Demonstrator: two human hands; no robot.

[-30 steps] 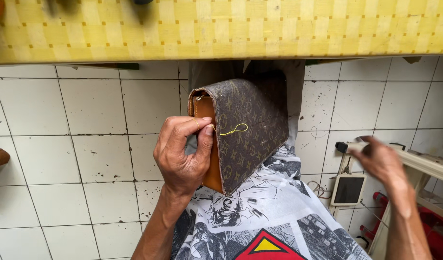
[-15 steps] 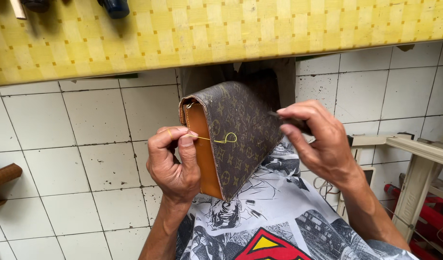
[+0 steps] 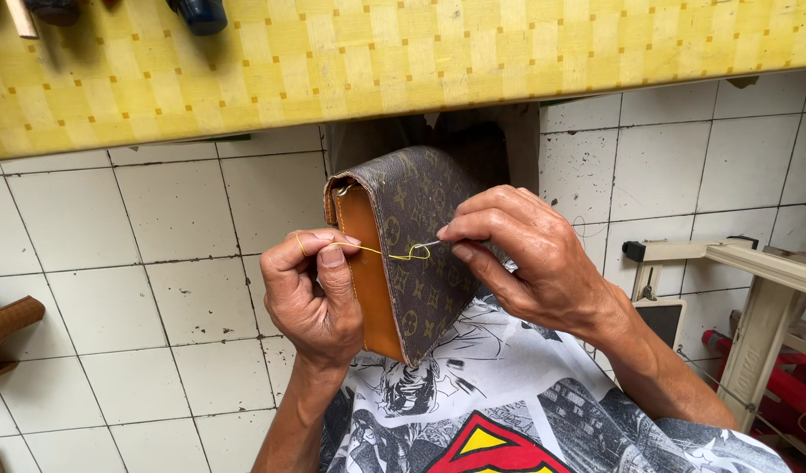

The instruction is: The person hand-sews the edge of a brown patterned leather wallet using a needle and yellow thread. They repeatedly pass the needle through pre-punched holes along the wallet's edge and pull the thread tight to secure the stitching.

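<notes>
While one brown patterned leather bag (image 3: 420, 254) is resting above white floor tiles (image 3: 131, 263), left hand (image 3: 311, 293) is pinching yellow thread (image 3: 390, 254) beside it, right hand (image 3: 517, 258) gripping one needle (image 3: 427, 244)

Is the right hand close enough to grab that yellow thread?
Probably yes. The right hand pinches a thin needle right at the yellow thread loop on the brown patterned bag. Nothing lies between them; the left hand holds the thread's other end.

Needle tip (image 3: 427, 244) perhaps buried under right hand (image 3: 530, 258) fingers
</notes>
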